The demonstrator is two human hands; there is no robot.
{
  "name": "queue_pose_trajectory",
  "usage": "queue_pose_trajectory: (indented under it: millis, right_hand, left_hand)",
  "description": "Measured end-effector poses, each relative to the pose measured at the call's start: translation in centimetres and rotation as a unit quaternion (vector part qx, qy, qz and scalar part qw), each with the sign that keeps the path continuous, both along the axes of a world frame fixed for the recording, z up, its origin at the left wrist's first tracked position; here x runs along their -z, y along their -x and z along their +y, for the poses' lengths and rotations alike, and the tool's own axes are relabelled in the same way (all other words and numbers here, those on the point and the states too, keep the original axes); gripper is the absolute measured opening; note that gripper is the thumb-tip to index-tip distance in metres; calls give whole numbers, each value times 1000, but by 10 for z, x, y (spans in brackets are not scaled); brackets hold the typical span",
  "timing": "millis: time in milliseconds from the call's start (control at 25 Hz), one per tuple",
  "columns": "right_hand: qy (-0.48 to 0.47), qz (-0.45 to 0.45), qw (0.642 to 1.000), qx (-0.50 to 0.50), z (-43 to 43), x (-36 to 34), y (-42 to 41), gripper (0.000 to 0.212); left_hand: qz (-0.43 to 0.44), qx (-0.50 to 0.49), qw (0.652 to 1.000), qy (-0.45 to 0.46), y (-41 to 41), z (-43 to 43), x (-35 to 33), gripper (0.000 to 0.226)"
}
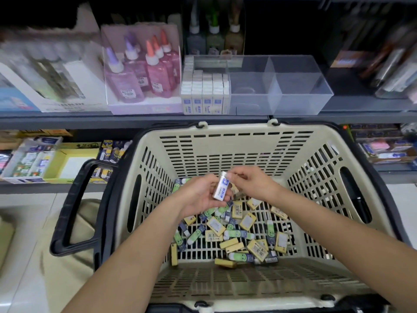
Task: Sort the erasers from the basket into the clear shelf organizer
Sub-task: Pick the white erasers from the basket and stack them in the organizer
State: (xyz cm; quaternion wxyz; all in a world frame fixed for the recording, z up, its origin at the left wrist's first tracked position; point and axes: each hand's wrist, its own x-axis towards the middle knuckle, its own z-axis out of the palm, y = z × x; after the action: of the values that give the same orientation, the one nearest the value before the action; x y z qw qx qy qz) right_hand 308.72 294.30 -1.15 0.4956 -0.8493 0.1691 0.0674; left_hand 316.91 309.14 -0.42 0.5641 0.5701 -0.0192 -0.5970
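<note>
Over the beige basket [237,141] my two hands meet around one white eraser with a blue label [221,187]. My left hand [198,195] cups it from below with fingers curled round it. My right hand [252,182] pinches its top end. Several loose erasers [237,231], yellow, green and white, lie on the basket floor beneath. The clear shelf organizer [293,86] stands on the shelf above the basket. Its left compartment holds rows of white erasers [206,91] standing upright; its middle and right compartments hold nothing visible.
A tray of pink and purple glue bottles [144,71] stands left of the organizer. Boxes of stationery [40,159] fill the lower shelf at left and right. The basket's black handle [74,206] hangs out to the left. The shelf edge [135,119] runs just behind the basket.
</note>
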Motion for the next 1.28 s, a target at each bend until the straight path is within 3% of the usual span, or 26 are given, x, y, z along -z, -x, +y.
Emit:
queue_pose_trajectory:
  millis: [160,360,440,600,680,800,920,1000,1280]
  right_hand:
    - [-94,-36,994,36,-7,-31,-9,9]
    - [-120,-105,986,50,-19,-81,-44,13]
    - [-117,-133,983,52,-26,-100,-60,14]
    - [-104,-188,971,106,-41,-125,-99,18]
    - [-68,-217,964,139,-51,-132,-125,19]
    - [129,-205,955,171,-70,-136,-171,9]
    - [310,-134,935,105,-75,-132,-208,22]
    - [344,-95,932,57,-72,-126,-222,23]
    - [322,2,945,-58,-66,-113,-241,30]
  left_hand:
    - [-66,-68,995,35,-6,2,-22,20]
    - [-294,-75,952,43,-28,-13,-60,17]
    - [-396,-104,911,46,-47,-19,-73,18]
    - [-617,-201,761,-18,-90,-22,-78,17]
    - [-669,-196,715,-40,-109,-22,-73,28]
    - [-683,-146,714,-54,-125,-28,-64,47]
    - [-668,-132,730,-58,-128,-36,-53,51]
    - [-662,-139,734,-61,-130,-39,-46,50]
    - [-671,-153,723,-54,-131,-42,-39,45]
